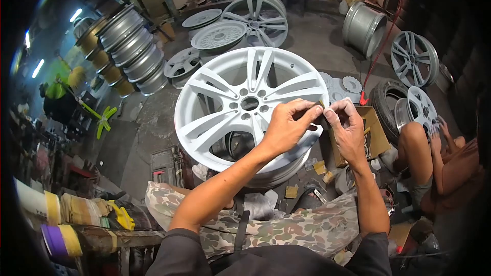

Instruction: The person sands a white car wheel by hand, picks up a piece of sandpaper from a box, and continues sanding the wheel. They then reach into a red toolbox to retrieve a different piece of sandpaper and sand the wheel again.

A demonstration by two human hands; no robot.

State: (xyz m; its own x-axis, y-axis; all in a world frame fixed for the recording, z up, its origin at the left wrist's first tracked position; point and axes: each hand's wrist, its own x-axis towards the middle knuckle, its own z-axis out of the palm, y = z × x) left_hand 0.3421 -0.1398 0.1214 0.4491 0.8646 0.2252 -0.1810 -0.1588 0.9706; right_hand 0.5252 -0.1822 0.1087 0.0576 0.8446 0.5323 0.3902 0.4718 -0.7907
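Observation:
A pale grey wheel rim point(249, 103) with split spokes lies face up in front of me, raised above the floor on another rim. Over its right edge, my left hand point(289, 125) pinches a small dark piece point(321, 104) between thumb and fingers. Close beside it, my right hand point(348, 128) has its thumb and fingers pressed together at the right side of the same piece. The fingers partly hide the piece, and its exact shape cannot be made out.
Stacked rims point(134, 51) stand at the left, more rims point(258, 23) behind. A cardboard box point(377, 135) and a tyre point(387, 107) are at the right, near a seated person point(455, 168) handling another rim point(422, 106). A red cord hangs behind.

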